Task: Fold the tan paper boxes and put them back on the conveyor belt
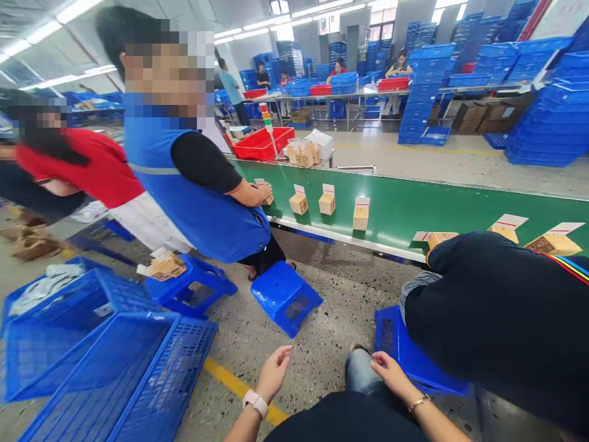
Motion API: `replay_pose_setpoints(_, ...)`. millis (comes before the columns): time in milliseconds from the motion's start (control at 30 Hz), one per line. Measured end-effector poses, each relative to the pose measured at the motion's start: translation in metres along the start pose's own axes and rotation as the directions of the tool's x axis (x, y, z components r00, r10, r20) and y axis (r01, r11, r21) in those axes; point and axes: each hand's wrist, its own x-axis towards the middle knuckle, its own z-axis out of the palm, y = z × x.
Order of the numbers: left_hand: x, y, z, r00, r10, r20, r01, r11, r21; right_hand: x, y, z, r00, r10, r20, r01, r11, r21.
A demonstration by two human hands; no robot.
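My left hand (276, 371), with a light watch at the wrist, hangs in the air above the speckled floor. Its fingers are loosely bent and nothing is in them. Over my jeans-clad knee (361, 371) is my right hand (388, 372), a bracelet at its wrist, also bare with relaxed fingers. Closest to both is a blue plastic stool (285, 293) in front of me. Beyond it runs a green conveyor belt (414, 205). Small tan boxes, such as this box (361, 216), stand on the belt with white flaps raised.
Blue crates (184, 362) stand at my left, near a stool (197, 291) carrying boxes. A co-worker in a blue vest (193, 202) handles a box at the belt. Close on my right, a person in black (488, 319) sits on another stool (414, 362).
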Motion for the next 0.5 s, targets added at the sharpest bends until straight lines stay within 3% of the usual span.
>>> replay_pose_setpoints(167,0.081,0.064,0.004,0.992,0.077,0.099,-0.066,0.992,-0.112,0.074,-0.065,-0.002,0.989,-0.126,-0.072,0.131,0.989,0.075)
replay_pose_setpoints(267,0.139,0.100,0.006,0.989,0.128,0.073,-0.122,0.989,-0.088,0.134,-0.101,-0.012,0.975,-0.175,-0.136,0.187,0.979,0.076)
replay_pose_setpoints(333,0.174,0.123,0.004,0.987,0.150,0.064,-0.145,0.987,-0.072,0.173,-0.127,-0.024,0.944,-0.216,-0.249,0.236,0.970,0.054)
replay_pose_setpoints(367,0.190,0.134,0.002,0.985,0.159,0.064,-0.154,0.986,-0.069,0.192,-0.141,-0.032,0.907,-0.245,-0.344,0.270,0.963,0.027)
replay_pose_setpoints(433,0.219,0.156,-0.002,0.984,0.171,0.045,-0.168,0.984,-0.065,0.225,-0.166,-0.049,0.783,-0.297,-0.547,0.323,0.945,-0.050)
replay_pose_setpoints(500,0.246,0.176,-0.008,0.983,0.174,-0.051,-0.176,0.983,-0.051,0.252,-0.188,-0.067,0.679,-0.321,-0.661,0.329,0.937,-0.117)
